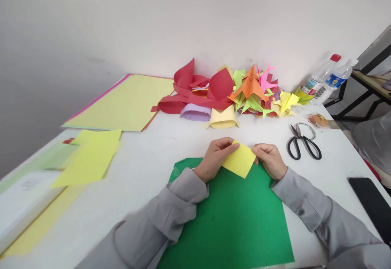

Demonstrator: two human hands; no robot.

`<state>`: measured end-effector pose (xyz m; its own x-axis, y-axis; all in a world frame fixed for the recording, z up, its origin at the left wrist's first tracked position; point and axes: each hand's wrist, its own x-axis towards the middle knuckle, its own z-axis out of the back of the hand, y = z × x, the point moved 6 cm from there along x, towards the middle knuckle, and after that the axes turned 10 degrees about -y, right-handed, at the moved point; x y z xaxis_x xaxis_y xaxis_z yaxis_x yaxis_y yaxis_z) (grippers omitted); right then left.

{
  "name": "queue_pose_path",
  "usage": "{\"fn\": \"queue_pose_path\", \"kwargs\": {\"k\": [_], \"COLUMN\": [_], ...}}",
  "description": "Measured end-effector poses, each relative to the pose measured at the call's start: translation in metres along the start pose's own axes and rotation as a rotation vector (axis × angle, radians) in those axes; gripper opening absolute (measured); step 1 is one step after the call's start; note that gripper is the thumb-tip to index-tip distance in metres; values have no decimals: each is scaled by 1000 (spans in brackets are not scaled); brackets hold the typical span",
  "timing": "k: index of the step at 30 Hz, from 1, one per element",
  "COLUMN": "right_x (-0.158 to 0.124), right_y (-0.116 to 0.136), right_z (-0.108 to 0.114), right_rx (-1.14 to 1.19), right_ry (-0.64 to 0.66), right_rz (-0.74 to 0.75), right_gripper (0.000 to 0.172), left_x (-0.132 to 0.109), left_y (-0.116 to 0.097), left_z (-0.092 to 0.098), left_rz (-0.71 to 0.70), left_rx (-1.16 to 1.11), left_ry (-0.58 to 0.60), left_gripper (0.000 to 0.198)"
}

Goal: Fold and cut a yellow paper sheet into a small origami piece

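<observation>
A small yellow square of paper (241, 161) is held up between my two hands, tilted with one corner pointing down. My left hand (216, 157) pinches its upper left edge, thumb on the near face. At the right corner, my right hand (270, 159) grips it between thumb and fingertips. Below both hands lies a large green sheet (235, 224) on the white table, its far left corner crumpled. Black-handled scissors (302, 143) rest to the right of my right hand, blades partly apart, beside a roll of clear tape (306, 130).
Folded paper shapes (250, 90) and red paper bands (195, 94) pile against the wall. Two plastic bottles (320, 75) stand at the back right. Large paper sheets (122, 104) and yellow sheets (91, 157) lie left. A black phone-like slab (371, 204) is near the right edge.
</observation>
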<state>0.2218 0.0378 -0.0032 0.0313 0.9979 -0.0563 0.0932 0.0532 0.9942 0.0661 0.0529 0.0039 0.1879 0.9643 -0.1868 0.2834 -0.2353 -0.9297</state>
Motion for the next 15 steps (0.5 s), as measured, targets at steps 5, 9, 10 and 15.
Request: {"fn": "queue_pose_path", "kwargs": {"k": [5, 9, 10, 15], "right_x": [0, 0, 0, 0], "right_y": [5, 3, 2, 1], "right_z": [-1, 1, 1, 3], "right_rx": [132, 94, 81, 76], "right_ry": [-30, -37, -46, -85], "right_rz": [9, 35, 41, 61], "right_gripper": [36, 21, 19, 18], "left_x": [3, 5, 5, 4], "left_y": [0, 1, 1, -3], "left_z": [3, 4, 4, 6], "left_rz": [-42, -66, -70, -64], "left_rx": [-34, -49, -53, -76], "left_ry": [-36, -45, -50, -104], "left_gripper": [25, 24, 23, 27]}}
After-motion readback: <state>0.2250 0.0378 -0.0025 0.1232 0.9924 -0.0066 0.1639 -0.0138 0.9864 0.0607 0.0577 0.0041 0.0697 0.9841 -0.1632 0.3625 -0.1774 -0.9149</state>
